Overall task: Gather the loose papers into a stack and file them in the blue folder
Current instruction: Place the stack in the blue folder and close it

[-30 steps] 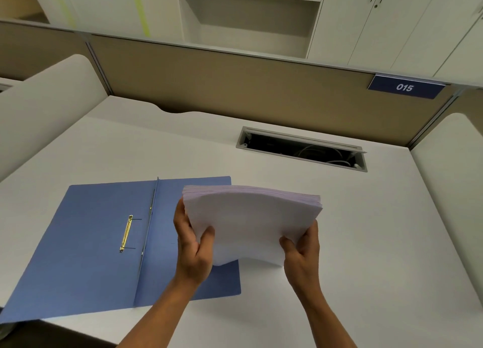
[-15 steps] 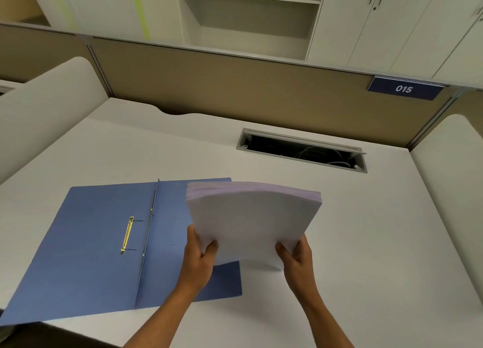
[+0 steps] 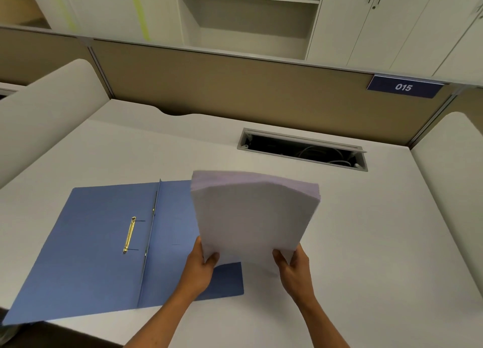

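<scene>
I see both hands gripping the stack of papers (image 3: 254,217) by its near edge, with the sheets standing nearly upright above the white desk (image 3: 366,230). My left hand (image 3: 200,266) pinches the stack's lower left corner, thumb on the facing sheet; my right hand (image 3: 294,268) clamps the lower right corner the same way. The top edges of the sheets are slightly fanned and blurred. The blue folder (image 3: 104,256) lies open and flat to the left of and beneath the left hand, its brass fastener (image 3: 129,234) on the left panel. Beyond the hands, an open cable tray (image 3: 303,150) is set in the desk.
</scene>
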Available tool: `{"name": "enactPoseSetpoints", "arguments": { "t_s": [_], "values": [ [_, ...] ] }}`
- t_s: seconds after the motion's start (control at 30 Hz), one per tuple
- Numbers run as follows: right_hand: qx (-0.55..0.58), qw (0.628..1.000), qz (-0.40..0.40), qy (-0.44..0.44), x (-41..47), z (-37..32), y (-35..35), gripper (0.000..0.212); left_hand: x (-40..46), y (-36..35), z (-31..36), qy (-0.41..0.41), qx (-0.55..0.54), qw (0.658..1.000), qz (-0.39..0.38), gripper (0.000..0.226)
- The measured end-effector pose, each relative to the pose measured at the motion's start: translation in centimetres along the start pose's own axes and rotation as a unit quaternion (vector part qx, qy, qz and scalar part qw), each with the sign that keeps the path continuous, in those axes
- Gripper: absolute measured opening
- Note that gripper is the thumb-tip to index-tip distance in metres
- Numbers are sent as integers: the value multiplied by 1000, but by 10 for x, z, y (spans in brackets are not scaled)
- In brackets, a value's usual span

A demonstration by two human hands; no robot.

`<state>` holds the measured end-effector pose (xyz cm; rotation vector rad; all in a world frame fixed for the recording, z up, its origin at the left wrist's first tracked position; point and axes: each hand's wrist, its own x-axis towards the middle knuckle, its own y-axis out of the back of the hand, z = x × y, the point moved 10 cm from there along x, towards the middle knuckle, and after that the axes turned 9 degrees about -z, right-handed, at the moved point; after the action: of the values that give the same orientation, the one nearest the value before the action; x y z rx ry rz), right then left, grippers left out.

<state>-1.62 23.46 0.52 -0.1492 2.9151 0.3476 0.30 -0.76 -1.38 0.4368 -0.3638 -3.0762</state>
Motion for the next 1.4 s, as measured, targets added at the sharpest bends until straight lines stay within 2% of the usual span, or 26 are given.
{"name": "enactPoseSetpoints", "arguments": {
  "t_s": [0.13, 0.2, 0.27, 0.33, 0.4, 0.47, 0.5, 0.57, 0.67, 0.77, 0.93, 1.13, 1.4],
  "values": [
    [-30, 999, -21, 7, 3, -5, 6, 42, 9, 1, -8, 13, 37, 995, -88, 48],
    [-12, 1000, -25, -11, 3, 2, 6, 38, 13, 3, -13, 38, 37, 990, -128, 45],
    [25, 999, -30, -31, 3, 14, 7, 41, 18, 9, -15, 56, 27, 989, -137, 38],
    [52, 996, -33, -57, 3, 28, 9, 46, 22, 32, -12, 53, 35, 995, -78, 30],
    [68, 994, -28, -82, 2, 40, 13, 43, 22, 71, -9, 35, 122, 990, 55, 25],
    [86, 990, -22, -109, 1, 52, 18, 43, 15, 106, -1, 35, 268, 946, 181, 34],
    [93, 988, -20, -122, 0, 57, 19, 43, 12, 119, -2, 50, 310, 924, 219, 41],
    [103, 985, -21, -138, -2, 64, 23, 43, 12, 138, -15, 107, 325, 908, 242, 53],
    [116, 982, -19, -149, -7, 71, 28, 44, 16, 151, -45, 180, 299, 911, 221, 49],
    [119, 982, -19, -144, -9, 71, 31, 45, 21, 143, -40, 121, 245, 939, 207, 34],
    [103, 986, -29, -130, -11, 68, 31, 47, 34, 102, -19, 50, 190, 974, 116, 43],
    [81, 987, -15, -138, -14, 75, 34, 41, 40, 32, -10, 34, 172, 984, 37, 41],
    [42, 986, -11, -161, -17, 88, 45, 42, 39, -34, 1, 8, 140, 990, -18, 37]
  ]
}}
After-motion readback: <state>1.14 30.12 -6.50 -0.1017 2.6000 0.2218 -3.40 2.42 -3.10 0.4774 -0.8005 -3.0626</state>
